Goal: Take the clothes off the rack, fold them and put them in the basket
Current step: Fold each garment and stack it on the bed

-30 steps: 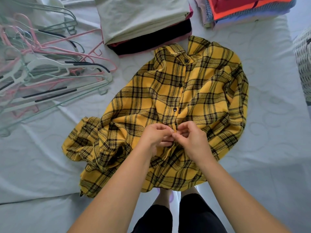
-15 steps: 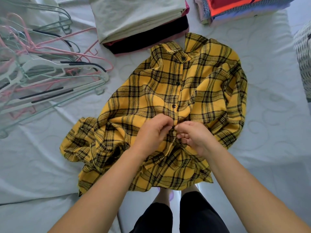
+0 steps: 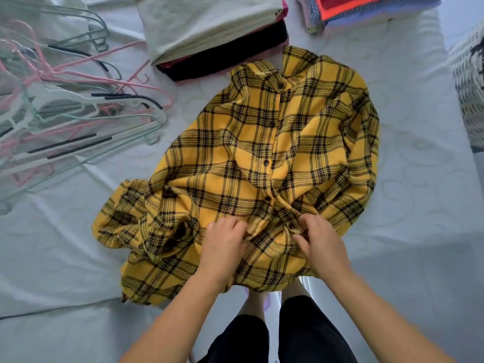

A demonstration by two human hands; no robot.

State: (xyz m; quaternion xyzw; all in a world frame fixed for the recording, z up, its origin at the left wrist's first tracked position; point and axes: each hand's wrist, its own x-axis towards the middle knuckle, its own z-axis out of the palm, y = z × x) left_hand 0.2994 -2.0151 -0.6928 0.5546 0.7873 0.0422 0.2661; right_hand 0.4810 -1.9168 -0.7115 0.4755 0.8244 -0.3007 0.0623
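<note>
A yellow and black plaid shirt [image 3: 262, 158] lies front up and rumpled on the white bed [image 3: 419, 205], collar at the far end, buttons done up down most of the front. My left hand [image 3: 222, 244] grips the lower front cloth left of the button strip. My right hand [image 3: 319, 239] pinches the strip by a low button. The two hands are a little apart. A woven basket [image 3: 468, 95] shows at the right edge.
A heap of pink, green and white hangers [image 3: 65, 111] covers the bed's left side. A folded stack, pale green on top of black and pink [image 3: 209, 30], lies beyond the collar. Another folded stack with orange and blue [image 3: 366, 9] is at the far right.
Both hands have slid down the button strip toward the hem and moved apart. The shirt's lower front is more closed than a second ago.
</note>
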